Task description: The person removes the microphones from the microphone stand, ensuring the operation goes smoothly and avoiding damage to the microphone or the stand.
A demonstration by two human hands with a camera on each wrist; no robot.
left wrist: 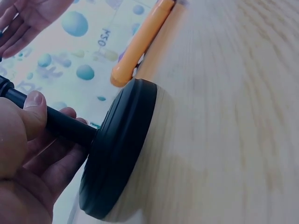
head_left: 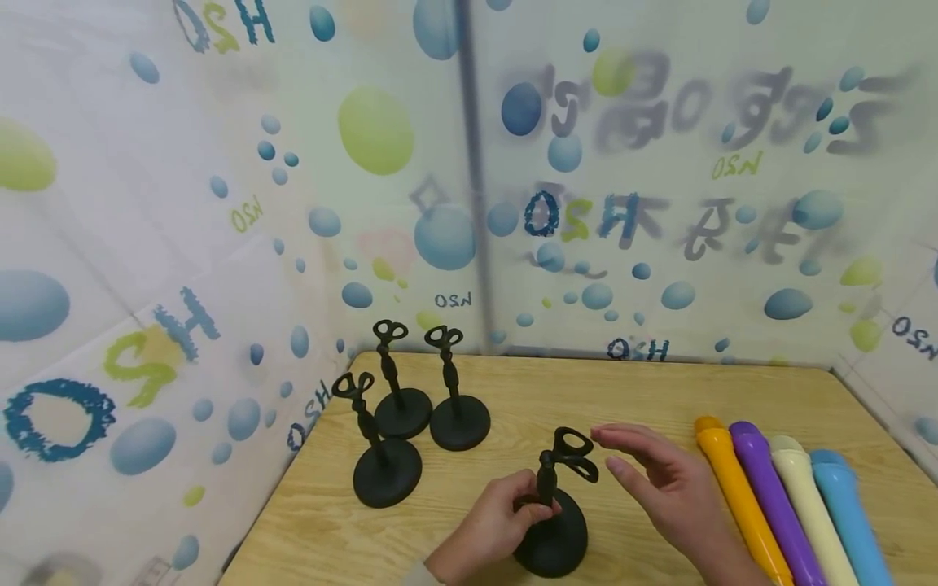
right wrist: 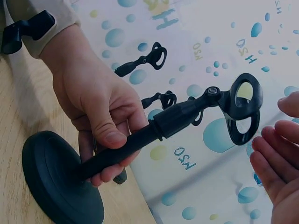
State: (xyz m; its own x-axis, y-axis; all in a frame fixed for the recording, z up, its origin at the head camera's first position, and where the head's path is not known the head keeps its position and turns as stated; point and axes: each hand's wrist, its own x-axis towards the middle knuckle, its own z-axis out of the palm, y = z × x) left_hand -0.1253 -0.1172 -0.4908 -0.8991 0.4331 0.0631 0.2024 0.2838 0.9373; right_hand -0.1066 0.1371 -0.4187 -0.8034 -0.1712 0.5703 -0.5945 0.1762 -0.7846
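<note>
My left hand [head_left: 506, 514] grips the pole of a black tabletop microphone stand [head_left: 553, 537], thumb on one side and fingers around the other. In the left wrist view the stand's round base [left wrist: 124, 149] is at the wooden tabletop. Its clip [right wrist: 243, 109], two loops on a pivot, points toward my right hand in the right wrist view. My right hand [head_left: 670, 488] is held just right of the clip, fingers apart and loosely bent, with nothing in it. A small space separates the fingertips from the clip.
Three more black microphone stands [head_left: 460, 423] stand upright at the table's back left. Several microphones lie side by side at the right: orange [head_left: 743, 496], purple [head_left: 777, 505], cream [head_left: 813, 509] and blue [head_left: 850, 513]. Patterned curtains [head_left: 623, 244] enclose the wooden table [head_left: 623, 391].
</note>
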